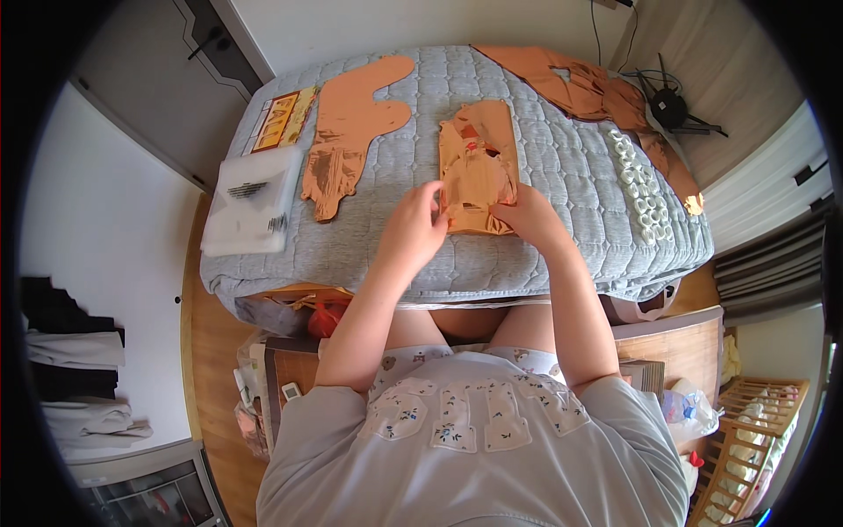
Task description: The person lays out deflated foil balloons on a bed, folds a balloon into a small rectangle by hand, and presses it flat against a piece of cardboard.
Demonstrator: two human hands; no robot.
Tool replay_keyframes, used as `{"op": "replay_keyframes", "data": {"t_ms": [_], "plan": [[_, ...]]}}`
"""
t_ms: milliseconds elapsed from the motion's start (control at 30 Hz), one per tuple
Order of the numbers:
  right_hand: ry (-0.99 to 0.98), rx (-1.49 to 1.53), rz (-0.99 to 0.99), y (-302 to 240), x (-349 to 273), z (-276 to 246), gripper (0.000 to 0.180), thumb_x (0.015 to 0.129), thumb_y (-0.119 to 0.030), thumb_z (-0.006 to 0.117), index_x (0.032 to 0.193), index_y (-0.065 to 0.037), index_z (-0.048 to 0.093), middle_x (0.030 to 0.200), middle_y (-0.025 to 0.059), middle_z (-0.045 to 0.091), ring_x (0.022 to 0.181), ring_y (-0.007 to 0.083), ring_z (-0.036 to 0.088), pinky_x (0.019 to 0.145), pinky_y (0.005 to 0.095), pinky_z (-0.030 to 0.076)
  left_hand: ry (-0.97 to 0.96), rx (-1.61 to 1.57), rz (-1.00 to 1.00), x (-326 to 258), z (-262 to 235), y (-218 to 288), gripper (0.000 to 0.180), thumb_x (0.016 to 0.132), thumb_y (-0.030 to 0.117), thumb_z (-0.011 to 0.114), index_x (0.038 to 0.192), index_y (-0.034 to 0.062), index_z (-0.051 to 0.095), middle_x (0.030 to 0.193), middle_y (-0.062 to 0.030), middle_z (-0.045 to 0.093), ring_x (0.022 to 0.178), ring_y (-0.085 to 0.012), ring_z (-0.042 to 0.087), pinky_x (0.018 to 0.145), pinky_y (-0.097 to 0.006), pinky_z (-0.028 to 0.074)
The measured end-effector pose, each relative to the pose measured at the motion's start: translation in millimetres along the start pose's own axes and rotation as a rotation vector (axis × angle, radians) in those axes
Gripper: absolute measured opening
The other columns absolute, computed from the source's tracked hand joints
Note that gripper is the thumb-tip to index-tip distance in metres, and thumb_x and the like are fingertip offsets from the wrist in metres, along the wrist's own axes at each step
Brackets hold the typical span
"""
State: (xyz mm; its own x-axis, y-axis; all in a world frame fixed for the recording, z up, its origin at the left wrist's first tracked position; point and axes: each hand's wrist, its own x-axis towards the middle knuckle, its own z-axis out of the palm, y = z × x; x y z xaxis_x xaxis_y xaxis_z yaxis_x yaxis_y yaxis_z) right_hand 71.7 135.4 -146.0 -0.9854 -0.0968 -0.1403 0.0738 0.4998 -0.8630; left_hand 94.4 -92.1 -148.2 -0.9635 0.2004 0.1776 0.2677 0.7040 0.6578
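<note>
A folded copper-coloured foil balloon (479, 171) lies on the grey quilted bed in front of me, its shiny surface creased. My right hand (529, 215) grips its near right corner, thumb on top and the other fingers partly hidden at the edge. Beside the near left edge is my left hand (420, 220), fingers curved and apart from the thumb, the tips close to or touching the foil. Farther left lies another flat foil balloon (351, 123) with a curved outline. A large copper foil sheet (571, 83) spreads across the far right.
White rolls (645, 189) stand in rows on the bed's right side. A black device with antennas (669, 110) sits at the far right corner. On the left are a translucent white package (250, 202) and a red-yellow printed packet (283, 119). A wooden crib (746, 439) stands lower right.
</note>
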Motion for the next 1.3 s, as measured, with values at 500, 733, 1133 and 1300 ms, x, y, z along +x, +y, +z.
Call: {"op": "replay_keyframes", "data": {"t_ms": [500, 733, 1133, 1300], "plan": [[-0.036, 0.121, 0.068, -14.1, -14.3, -14.0, 0.042, 0.090, -0.017, 0.072, 0.127, 0.003, 0.063, 0.098, 0.0082, 0.074, 0.087, 0.0130, 0.065, 0.079, 0.0305, 0.053, -0.053, 0.405, 0.642, -21.7, 28.1, -14.3, 0.073, 0.093, 0.043, 0.068, 0.145, -0.0024, 0.048, 0.150, -0.0214, 0.051, 0.140, -0.0361, 0.048, 0.117, -0.048, 0.040], [0.277, -0.013, -0.135, 5.2, -66.0, -5.5, 0.038, 0.092, -0.008, 0.073, 0.127, 0.000, 0.062, 0.089, 0.0062, 0.073, 0.082, 0.0122, 0.067, 0.076, 0.0272, 0.052, -0.062, 0.415, 0.647, -23.2, 25.6, -13.7, 0.079, 0.090, 0.049, 0.070, 0.148, -0.0007, 0.047, 0.150, -0.0211, 0.051, 0.141, -0.0360, 0.048, 0.117, -0.048, 0.039], [0.439, -0.269, -0.230, 27.6, -69.3, 7.8, 0.034, 0.087, -0.012, 0.077, 0.117, -0.009, 0.061, 0.086, -0.0013, 0.071, 0.086, 0.0169, 0.067, 0.098, 0.0421, 0.036, -0.093, 0.417, 0.665, -21.5, 24.7, -7.3, 0.081, 0.082, 0.062, 0.072, 0.147, 0.0176, 0.054, 0.150, -0.0243, 0.049, 0.142, -0.0397, 0.046, 0.117, -0.050, 0.040], [0.408, -0.284, -0.184, 25.5, -68.3, 6.3, 0.039, 0.086, -0.014, 0.079, 0.120, -0.011, 0.060, 0.086, -0.0035, 0.068, 0.092, 0.0172, 0.064, 0.095, 0.0419, 0.033, -0.104, 0.433, 0.660, -21.4, 25.5, -8.2, 0.083, 0.080, 0.063, 0.073, 0.147, 0.0174, 0.054, 0.151, -0.0241, 0.048, 0.142, -0.0398, 0.045, 0.117, -0.050, 0.040]]}}
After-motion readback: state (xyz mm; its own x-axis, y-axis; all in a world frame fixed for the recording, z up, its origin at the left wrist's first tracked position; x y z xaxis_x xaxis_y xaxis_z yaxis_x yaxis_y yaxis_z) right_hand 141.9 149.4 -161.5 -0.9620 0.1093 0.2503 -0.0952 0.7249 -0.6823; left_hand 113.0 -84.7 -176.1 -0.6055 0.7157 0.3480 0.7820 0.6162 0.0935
